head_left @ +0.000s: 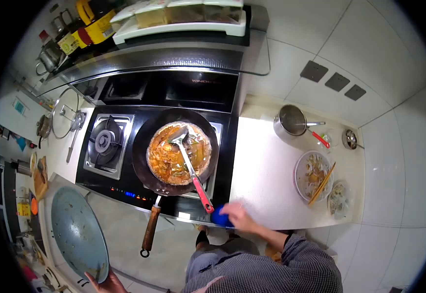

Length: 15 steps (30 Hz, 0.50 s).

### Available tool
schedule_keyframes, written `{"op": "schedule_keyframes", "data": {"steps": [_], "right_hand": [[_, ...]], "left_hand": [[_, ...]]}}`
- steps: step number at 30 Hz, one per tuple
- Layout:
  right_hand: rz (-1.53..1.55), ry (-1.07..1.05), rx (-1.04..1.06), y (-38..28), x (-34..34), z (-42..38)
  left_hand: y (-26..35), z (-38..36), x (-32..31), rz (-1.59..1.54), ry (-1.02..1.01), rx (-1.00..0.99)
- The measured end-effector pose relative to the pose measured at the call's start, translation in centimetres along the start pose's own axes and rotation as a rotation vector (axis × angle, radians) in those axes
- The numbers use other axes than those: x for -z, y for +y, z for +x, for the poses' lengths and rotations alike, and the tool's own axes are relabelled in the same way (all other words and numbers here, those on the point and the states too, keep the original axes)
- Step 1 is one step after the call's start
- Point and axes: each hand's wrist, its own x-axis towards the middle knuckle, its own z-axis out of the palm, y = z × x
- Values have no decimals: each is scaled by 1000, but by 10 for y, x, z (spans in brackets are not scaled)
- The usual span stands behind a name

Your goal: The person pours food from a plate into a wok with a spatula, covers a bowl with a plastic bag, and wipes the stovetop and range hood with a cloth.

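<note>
My left hand (106,284), closed on the rim, holds a large grey-blue plate (78,232) tilted at the lower left. Small food bits cling to its surface. My right hand (240,217) is closed at the cooktop's front edge, on a rounded, bright blue thing (220,218) whose kind I cannot tell. Just left of it ends the red handle of a metal spatula (189,163). The spatula's blade rests in a reddish stew (174,158) inside a dark wok (141,166). The wok's wooden handle (151,230) points toward me.
A bare gas burner (106,141) is left of the wok. On the right counter (259,161) stand a saucepan (291,120), a bowl with chopsticks (298,178) and a clear bowl (339,200). A glass lid (65,112) leans at the left. Seasoning boxes (183,13) sit on the shelf above.
</note>
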Motion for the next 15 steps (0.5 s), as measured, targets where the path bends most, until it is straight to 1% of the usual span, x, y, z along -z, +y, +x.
{"op": "schedule_keyframes", "data": {"steps": [1, 2, 3, 4, 5, 7, 9, 10, 11, 13, 14, 15], "right_hand": [[7, 203, -147, 11, 14, 23], [-109, 340, -124, 19, 41, 61], [-150, 479, -79, 18, 66, 104], [-238, 580, 20, 14, 92, 147], [-389, 636, 174, 17, 115, 188], [-500, 733, 345, 7, 145, 261], [-900, 635, 401, 21, 160, 317], [-1077, 485, 421, 36, 164, 331], [-958, 278, 496, 81, 163, 339], [-934, 2, 607, 149, 147, 327], [-909, -65, 539, 185, 140, 309], [-888, -129, 472, 204, 135, 302]], "left_hand": [[0, 0, 1, -11, 6, -6], [1, -1, 0, -6, 16, -11], [1, -1, -2, -1, 26, -16], [2, 1, 1, -13, 31, -22], [5, 4, 6, 8, 32, -15], [5, 7, 8, 9, 39, -22], [4, 10, 4, 30, 69, 7], [2, 15, 9, 1, 64, -18], [0, 19, 14, -12, 75, -30], [-4, 29, 23, -42, 60, -43], [-5, 32, 22, -49, 81, -48], [-5, 36, 23, -58, 87, -51]]}}
